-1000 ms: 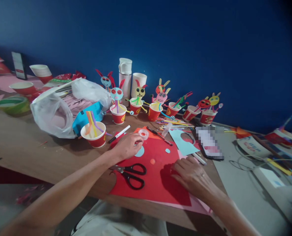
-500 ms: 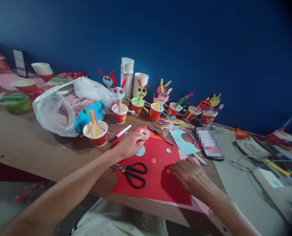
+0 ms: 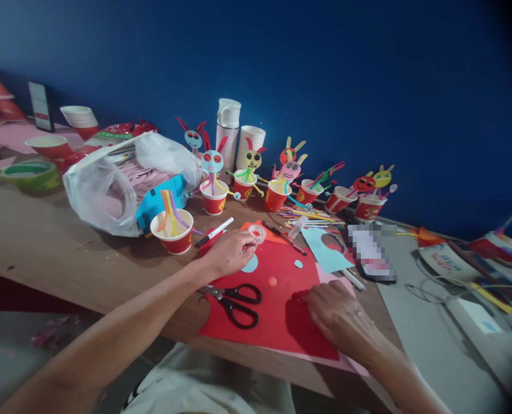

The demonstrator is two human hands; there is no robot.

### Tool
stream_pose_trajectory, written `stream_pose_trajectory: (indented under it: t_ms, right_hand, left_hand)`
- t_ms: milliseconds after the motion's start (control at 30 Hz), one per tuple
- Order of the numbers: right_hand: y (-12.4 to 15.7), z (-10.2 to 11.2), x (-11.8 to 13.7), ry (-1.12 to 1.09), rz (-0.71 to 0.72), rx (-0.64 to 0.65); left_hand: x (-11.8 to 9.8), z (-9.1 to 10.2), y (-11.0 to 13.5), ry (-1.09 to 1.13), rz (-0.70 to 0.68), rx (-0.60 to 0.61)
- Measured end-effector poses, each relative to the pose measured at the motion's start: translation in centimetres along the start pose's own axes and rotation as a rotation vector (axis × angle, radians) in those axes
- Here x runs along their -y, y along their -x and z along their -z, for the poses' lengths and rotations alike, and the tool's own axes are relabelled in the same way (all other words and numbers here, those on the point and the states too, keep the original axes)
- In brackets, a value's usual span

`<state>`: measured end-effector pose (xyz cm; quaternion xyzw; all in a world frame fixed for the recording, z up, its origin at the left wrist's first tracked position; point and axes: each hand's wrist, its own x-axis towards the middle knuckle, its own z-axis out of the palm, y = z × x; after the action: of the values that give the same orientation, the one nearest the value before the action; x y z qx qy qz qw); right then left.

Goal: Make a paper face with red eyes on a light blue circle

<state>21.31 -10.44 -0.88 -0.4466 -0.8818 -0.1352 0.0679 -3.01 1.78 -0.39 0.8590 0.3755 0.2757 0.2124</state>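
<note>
My left hand [image 3: 228, 253] rests over the upper left of a red paper sheet [image 3: 277, 322], fingers curled together; whatever they hold, if anything, is hidden. Beside its fingertips are a light blue paper circle [image 3: 250, 263] and a small roll of clear tape [image 3: 257, 233]. On the sheet's right side my right hand [image 3: 335, 310] is closed, with its fingertips low over the paper and their contents out of sight. Between the hands lie a small orange paper disc [image 3: 273, 281] and a small pale blue disc [image 3: 298, 264]. Black-handled scissors [image 3: 241, 305] lie nearer me.
A paper cup with straws [image 3: 173, 233] stands left of a marker [image 3: 215, 232]. Behind are several cups with paper-faced straw figures [image 3: 215, 195] and a plastic bag [image 3: 104, 195]. Cut blue paper [image 3: 327, 253] and a phone [image 3: 372, 253] lie right.
The view has shifted slightly. A small orange-red piece seen at my right fingertips no longer shows, and those fingers have drawn a little to the right. My left hand stays nearly still.
</note>
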Motion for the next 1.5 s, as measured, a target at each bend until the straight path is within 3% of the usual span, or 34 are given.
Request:
stream_pose_trajectory:
  t_ms: [267, 433, 833, 1133, 1333, 1500]
  right_hand:
    - [0.5, -0.3, 0.0, -0.006, 0.019, -0.028]
    - [0.8, -0.5, 0.1, 0.036, -0.042, -0.019]
    - [1.0, 0.3, 0.6, 0.004, -0.035, -0.034]
    - [1.7, 0.1, 0.3, -0.091, -0.13, -0.054]
    - [0.2, 0.4, -1.9, -0.11, -0.265, -0.045]
    - [-2.9, -1.0, -5.0, -0.098, -0.298, 0.023]
  left_hand:
    - [-0.3, 0.1, 0.0, -0.009, 0.028, 0.023]
    - [-0.2, 0.1, 0.0, 0.005, 0.043, 0.035]
    - [-0.3, 0.2, 0.0, 0.009, 0.025, 0.026]
    - [-0.1, 0.1, 0.0, 0.001, 0.021, 0.023]
    - [0.2, 0.2, -0.2, 0.02, 0.07, -0.015]
    - [0.2, 0.9, -0.5, -0.062, 0.105, -0.071]
